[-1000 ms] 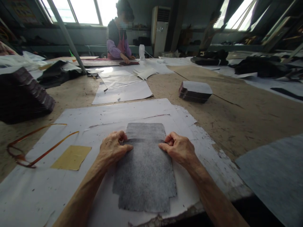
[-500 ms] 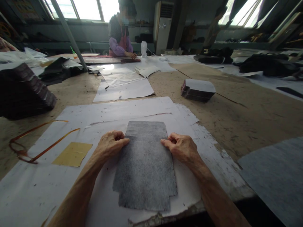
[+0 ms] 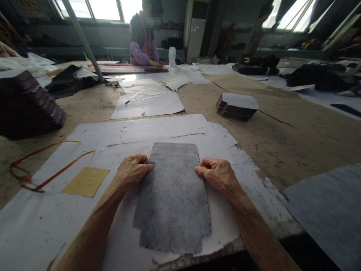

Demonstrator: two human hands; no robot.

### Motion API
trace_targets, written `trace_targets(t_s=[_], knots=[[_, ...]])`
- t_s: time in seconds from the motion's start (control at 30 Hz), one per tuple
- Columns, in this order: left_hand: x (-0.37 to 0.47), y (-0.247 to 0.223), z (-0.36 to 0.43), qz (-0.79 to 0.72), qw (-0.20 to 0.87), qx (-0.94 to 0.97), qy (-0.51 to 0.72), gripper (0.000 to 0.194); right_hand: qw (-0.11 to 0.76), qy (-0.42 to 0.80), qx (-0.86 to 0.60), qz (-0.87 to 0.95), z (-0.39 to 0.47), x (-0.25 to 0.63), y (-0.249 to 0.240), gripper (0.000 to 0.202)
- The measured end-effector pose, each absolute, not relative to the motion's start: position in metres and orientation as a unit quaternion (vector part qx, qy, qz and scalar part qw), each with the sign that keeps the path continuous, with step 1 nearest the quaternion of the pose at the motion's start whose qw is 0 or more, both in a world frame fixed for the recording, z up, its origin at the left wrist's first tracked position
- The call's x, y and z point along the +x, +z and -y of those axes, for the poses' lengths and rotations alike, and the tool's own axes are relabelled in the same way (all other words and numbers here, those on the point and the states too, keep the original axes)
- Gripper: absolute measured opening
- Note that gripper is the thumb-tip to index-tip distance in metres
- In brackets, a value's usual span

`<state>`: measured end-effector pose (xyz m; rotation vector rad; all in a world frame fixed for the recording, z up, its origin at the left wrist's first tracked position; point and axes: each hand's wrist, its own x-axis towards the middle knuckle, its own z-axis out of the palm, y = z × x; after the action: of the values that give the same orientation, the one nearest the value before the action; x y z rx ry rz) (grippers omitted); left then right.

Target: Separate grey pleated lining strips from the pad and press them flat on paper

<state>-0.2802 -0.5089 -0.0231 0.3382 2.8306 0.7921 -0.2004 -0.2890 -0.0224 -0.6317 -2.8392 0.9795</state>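
A grey fabric-like piece (image 3: 173, 203) with notched lower corners lies on white paper (image 3: 93, 135) near the table's front edge. Faint creases run across its upper part. My left hand (image 3: 134, 168) pinches its left edge between thumb and curled fingers. Opposite, my right hand (image 3: 216, 171) grips the right edge the same way, thumb on top. The fingertips beneath the edges are hidden.
Orange-framed glasses (image 3: 28, 180) and a yellow-brown square (image 3: 86, 181) lie left. A tall dark stack (image 3: 28, 105) stands behind them, a smaller stack (image 3: 237, 106) back right. Across the table a person (image 3: 143, 41) works near a pole (image 3: 81, 37).
My right thumb has shifted slightly outward, nearer the piece's right edge. My left hand has barely moved, and the creases look flatter.
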Motion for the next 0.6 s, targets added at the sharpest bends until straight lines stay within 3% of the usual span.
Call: trace_targets(t_s=[0.6], knots=[[-0.2735,-0.0248,0.5034,-0.973,0.049,0.089,0.205,0.015,0.044,0.263,-0.207,0.941,0.2912,-0.2011,-0.0248,0.015]])
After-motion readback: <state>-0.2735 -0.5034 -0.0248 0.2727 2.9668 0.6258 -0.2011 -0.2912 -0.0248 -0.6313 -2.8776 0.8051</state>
